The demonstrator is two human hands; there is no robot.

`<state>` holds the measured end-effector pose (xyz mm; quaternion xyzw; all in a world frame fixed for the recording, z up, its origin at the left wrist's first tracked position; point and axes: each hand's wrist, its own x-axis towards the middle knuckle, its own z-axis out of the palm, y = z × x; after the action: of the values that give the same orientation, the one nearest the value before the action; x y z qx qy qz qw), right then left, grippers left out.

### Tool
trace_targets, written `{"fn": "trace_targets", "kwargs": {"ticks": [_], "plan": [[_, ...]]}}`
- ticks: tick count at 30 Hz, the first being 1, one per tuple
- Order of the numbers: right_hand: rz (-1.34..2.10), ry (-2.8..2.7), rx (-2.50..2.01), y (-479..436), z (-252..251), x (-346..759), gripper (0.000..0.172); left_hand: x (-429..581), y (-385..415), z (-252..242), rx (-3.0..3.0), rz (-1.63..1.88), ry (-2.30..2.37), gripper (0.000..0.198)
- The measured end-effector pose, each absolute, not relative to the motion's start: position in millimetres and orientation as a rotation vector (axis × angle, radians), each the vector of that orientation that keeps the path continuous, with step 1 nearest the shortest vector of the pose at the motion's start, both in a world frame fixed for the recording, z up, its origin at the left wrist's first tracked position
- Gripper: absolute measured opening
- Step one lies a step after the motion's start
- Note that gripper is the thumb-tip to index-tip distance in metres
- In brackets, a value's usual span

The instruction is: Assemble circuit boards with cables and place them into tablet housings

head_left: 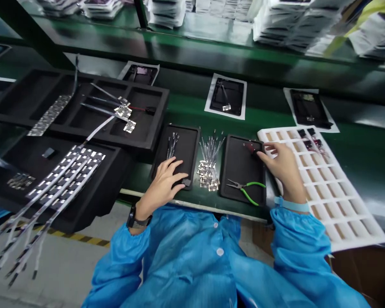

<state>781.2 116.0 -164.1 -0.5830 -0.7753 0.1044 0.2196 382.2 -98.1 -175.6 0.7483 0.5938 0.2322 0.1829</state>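
My left hand (167, 179) rests with fingers spread over the lower part of a black tray (188, 145), near a small dark piece (186, 182). Thin cables (172, 143) lie in that tray's upper part. My right hand (280, 162) pinches a small dark part with red wires (252, 149) at the upper right edge of a second black tray (240, 164). Green-handled pliers (244, 186) lie open in this second tray. Between the trays is a pile of small circuit boards (208, 175) with cables fanned upward.
A white compartment tray (327, 184) at right holds wired parts (311, 140). Black foam trays (160, 115) with boards and strips (67, 175) stand at left. Device housings (227, 96) on white sheets lie behind. Stacked white packets (276, 21) fill the shelf above.
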Motion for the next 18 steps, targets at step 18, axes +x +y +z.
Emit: {"fn": "trace_targets", "kwargs": {"ticks": [18], "plan": [[0.127,-2.180,-1.656,107.4,-180.6,775.1,0.038,373.9,-91.0,-173.0,2.194,0.627,1.603,0.027]]}}
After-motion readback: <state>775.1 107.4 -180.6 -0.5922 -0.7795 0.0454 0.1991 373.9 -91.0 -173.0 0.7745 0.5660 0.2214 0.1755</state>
